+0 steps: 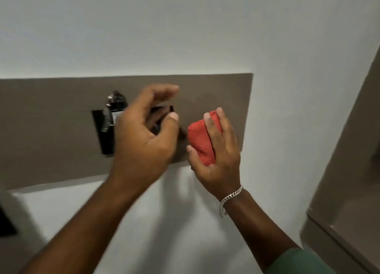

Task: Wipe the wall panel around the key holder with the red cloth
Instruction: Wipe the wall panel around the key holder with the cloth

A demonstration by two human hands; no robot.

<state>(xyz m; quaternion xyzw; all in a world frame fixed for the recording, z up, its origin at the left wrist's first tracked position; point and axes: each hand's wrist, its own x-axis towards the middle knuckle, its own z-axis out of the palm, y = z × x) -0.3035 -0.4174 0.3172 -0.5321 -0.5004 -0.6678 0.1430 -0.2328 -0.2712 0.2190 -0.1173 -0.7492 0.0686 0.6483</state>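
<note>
Right hand (218, 150) around bunched red cloth (200, 143)

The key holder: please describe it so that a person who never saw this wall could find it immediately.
Look at the white wall and find the long brown wall panel across it. The key holder is the black rectangular plate mounted on this panel, partly hidden behind the left hand. It is the only black thing on the panel, and a bunch of keys hangs at its top.

Panel (216, 93) bare top & right of key holder (102, 134); keys (115, 105) stick out at holder's left; white wall (185, 37) above clear.
</note>
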